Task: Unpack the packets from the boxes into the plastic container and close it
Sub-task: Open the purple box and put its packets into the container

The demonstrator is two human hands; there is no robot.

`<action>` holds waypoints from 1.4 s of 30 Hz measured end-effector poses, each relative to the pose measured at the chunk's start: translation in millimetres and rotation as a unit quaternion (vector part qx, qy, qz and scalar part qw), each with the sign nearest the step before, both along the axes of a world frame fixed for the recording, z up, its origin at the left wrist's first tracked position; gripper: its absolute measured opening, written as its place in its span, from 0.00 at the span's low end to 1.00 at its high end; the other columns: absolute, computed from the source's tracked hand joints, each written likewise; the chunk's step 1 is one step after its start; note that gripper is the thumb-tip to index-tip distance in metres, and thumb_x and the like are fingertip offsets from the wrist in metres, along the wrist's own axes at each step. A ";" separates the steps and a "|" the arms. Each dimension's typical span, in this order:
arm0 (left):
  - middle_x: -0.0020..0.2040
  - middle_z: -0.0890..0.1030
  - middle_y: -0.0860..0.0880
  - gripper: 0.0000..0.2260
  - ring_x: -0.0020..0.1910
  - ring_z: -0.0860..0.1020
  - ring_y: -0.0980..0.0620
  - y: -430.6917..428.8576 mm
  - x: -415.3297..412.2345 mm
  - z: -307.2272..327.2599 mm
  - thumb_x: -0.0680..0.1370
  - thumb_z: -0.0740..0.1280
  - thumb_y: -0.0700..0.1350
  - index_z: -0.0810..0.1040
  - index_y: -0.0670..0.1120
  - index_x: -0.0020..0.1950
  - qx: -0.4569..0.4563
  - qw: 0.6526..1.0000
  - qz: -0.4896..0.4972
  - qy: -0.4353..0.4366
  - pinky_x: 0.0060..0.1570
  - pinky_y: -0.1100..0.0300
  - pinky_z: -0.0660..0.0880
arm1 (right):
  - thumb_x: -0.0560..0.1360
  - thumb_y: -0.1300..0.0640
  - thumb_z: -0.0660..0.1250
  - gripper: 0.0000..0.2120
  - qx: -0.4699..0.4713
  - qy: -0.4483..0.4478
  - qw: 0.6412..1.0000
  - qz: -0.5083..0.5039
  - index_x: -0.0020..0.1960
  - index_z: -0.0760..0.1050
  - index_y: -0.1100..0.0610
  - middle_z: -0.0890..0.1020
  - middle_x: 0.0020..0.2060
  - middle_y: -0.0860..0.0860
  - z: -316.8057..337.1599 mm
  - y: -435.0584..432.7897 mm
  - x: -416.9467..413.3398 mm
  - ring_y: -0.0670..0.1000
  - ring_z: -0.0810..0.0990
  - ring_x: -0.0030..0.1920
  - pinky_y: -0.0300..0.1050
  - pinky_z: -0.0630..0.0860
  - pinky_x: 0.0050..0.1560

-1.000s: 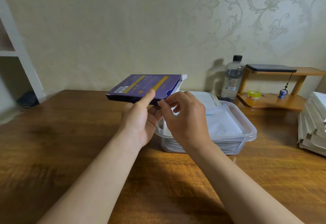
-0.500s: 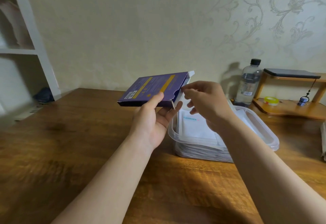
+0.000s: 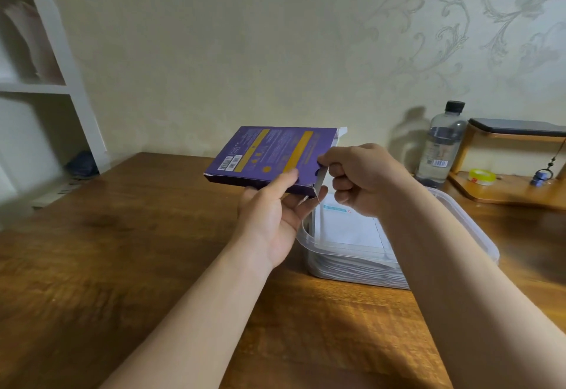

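With the left hand (image 3: 272,214) gripping the box (image 3: 269,156) steady, the right hand (image 3: 361,177), pinching the packets (image 3: 320,179), should draw them straight out over the container (image 3: 468,223).

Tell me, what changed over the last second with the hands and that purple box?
The right hand moved along the purple box, from its near corner up its open end, and now pinches the notch there. The left hand kept holding the box by the plastic container, which stayed put.
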State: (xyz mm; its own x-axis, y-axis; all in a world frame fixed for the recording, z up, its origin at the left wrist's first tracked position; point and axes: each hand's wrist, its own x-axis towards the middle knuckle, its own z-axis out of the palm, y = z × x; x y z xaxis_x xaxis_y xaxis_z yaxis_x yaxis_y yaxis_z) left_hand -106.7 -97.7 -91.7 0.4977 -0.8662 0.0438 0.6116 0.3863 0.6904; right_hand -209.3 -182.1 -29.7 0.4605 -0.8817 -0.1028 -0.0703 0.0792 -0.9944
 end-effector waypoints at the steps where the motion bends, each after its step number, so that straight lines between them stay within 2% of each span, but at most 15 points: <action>1: 0.56 0.83 0.34 0.17 0.49 0.82 0.39 0.2 -0.1 0.2 0.80 0.68 0.36 0.76 0.39 0.69 -0.001 1.000 0.002 -0.005 0.41 0.50 0.83 | 0.75 0.66 0.67 0.07 0.009 -0.005 1.000 -0.005 0.39 0.74 0.61 0.67 0.19 0.48 0.4 0.2 0.8 0.48 0.58 0.22 0.39 0.57 0.25; 6: 0.54 0.82 0.36 0.20 0.50 0.81 0.40 -1.2 -4.4 1.0 0.76 0.72 0.34 0.75 0.37 0.68 -0.013 1.000 0.029 0.000 0.43 0.52 0.83 | 0.74 0.64 0.70 0.09 0.016 -0.020 1.000 -0.008 0.38 0.73 0.58 0.64 0.19 0.47 -1.9 -2.0 3.5 0.47 0.57 0.22 0.39 0.55 0.25; 9: 0.58 0.83 0.36 0.26 0.52 0.84 0.42 -2.7 -7.3 1.9 0.70 0.76 0.36 0.75 0.36 0.68 -0.011 0.999 0.047 0.005 0.46 0.52 0.83 | 0.74 0.63 0.71 0.09 0.016 -0.019 1.000 -0.003 0.38 0.73 0.58 0.64 0.19 0.47 -5.1 -3.6 5.0 0.47 0.57 0.21 0.38 0.54 0.24; 11: 0.58 0.84 0.37 0.30 0.52 0.85 0.42 -2.6 -8.3 1.6 0.66 0.78 0.38 0.76 0.36 0.67 0.001 0.998 0.059 0.003 0.48 0.51 0.83 | 0.74 0.62 0.72 0.08 0.012 -0.019 1.000 0.000 0.40 0.73 0.58 0.63 0.19 0.47 -6.2 -4.0 6.7 0.47 0.56 0.21 0.38 0.53 0.24; 14: 0.57 0.84 0.37 0.24 0.51 0.86 0.42 -3.9 -7.1 -0.5 0.71 0.76 0.35 0.77 0.37 0.66 0.024 0.997 0.072 -0.005 0.48 0.50 0.83 | 0.74 0.62 0.72 0.11 0.006 -0.020 1.000 0.007 0.38 0.72 0.58 0.63 0.19 0.47 -6.2 -3.6 7.2 0.47 0.55 0.22 0.39 0.53 0.24; 17: 0.56 0.84 0.36 0.19 0.46 0.86 0.43 -2.9 -5.0 0.8 0.74 0.74 0.34 0.78 0.38 0.64 0.053 0.995 0.082 -0.011 0.43 0.52 0.84 | 0.75 0.59 0.73 0.17 0.001 -0.020 1.000 0.022 0.33 0.68 0.55 0.62 0.20 0.47 -6.4 -1.3 6.2 0.48 0.55 0.24 0.39 0.53 0.25; 22: 0.53 0.85 0.37 0.13 0.44 0.85 0.44 1.1 -1.5 6.7 0.74 0.72 0.32 0.80 0.40 0.58 0.060 0.993 0.098 -0.007 0.37 0.55 0.84 | 0.76 0.57 0.73 0.21 -0.004 -0.024 0.999 0.026 0.31 0.65 0.55 0.63 0.21 0.47 -3.6 4.1 4.3 0.48 0.56 0.24 0.38 0.54 0.24; 26: 0.46 0.84 0.38 0.08 0.40 0.85 0.45 4.9 2.2 12.3 0.75 0.72 0.31 0.78 0.42 0.48 0.073 0.992 0.099 0.013 0.35 0.58 0.83 | 0.76 0.58 0.71 0.17 0.003 -0.024 1.000 0.018 0.33 0.67 0.55 0.64 0.21 0.47 0.2 2.7 -0.3 0.47 0.56 0.23 0.38 0.55 0.23; 28: 0.50 0.84 0.35 0.07 0.43 0.85 0.43 5.6 2.7 14.5 0.75 0.72 0.32 0.77 0.41 0.47 0.091 0.991 0.093 0.022 0.35 0.58 0.83 | 0.76 0.60 0.71 0.16 0.002 -0.017 1.000 0.005 0.33 0.67 0.55 0.65 0.21 0.47 2.1 0.5 -3.6 0.47 0.57 0.22 0.37 0.56 0.23; 30: 0.54 0.83 0.34 0.09 0.44 0.86 0.43 5.5 2.9 14.5 0.75 0.72 0.32 0.76 0.42 0.50 0.097 0.991 0.092 0.028 0.34 0.58 0.83 | 0.75 0.61 0.70 0.15 -0.004 -0.005 1.000 -0.006 0.34 0.67 0.54 0.64 0.21 0.48 3.9 -2.3 -7.4 0.48 0.57 0.22 0.37 0.55 0.24; 33: 0.52 0.83 0.35 0.10 0.43 0.86 0.44 5.1 2.7 14.4 0.75 0.72 0.32 0.76 0.42 0.51 0.100 0.990 0.090 0.033 0.34 0.59 0.82 | 0.74 0.62 0.70 0.12 -0.024 0.024 0.999 -0.017 0.36 0.68 0.55 0.65 0.21 0.48 6.7 -6.2 -13.6 0.48 0.58 0.23 0.37 0.56 0.25; 37: 0.55 0.83 0.34 0.10 0.50 0.86 0.40 5.6 3.6 13.7 0.75 0.73 0.32 0.76 0.43 0.51 0.100 0.990 0.091 0.032 0.37 0.58 0.84 | 0.73 0.61 0.69 0.10 -0.050 0.057 0.997 -0.018 0.36 0.71 0.56 0.66 0.22 0.49 9.3 -9.4 -19.9 0.49 0.60 0.23 0.39 0.57 0.28; 40: 0.56 0.83 0.35 0.12 0.50 0.86 0.41 5.2 5.7 12.5 0.75 0.72 0.32 0.76 0.43 0.55 0.095 0.991 0.084 0.036 0.40 0.57 0.84 | 0.76 0.59 0.67 0.09 -0.103 0.131 0.986 -0.011 0.37 0.76 0.59 0.72 0.25 0.51 11.9 -12.5 -27.7 0.50 0.65 0.25 0.41 0.63 0.29; 42: 0.57 0.83 0.34 0.15 0.50 0.86 0.40 4.1 7.8 10.9 0.75 0.72 0.32 0.75 0.41 0.58 0.097 0.991 0.082 0.042 0.40 0.56 0.85 | 0.76 0.60 0.64 0.08 -0.165 0.192 0.967 -0.030 0.41 0.79 0.61 0.78 0.28 0.52 12.4 -17.4 -34.2 0.51 0.72 0.27 0.42 0.70 0.30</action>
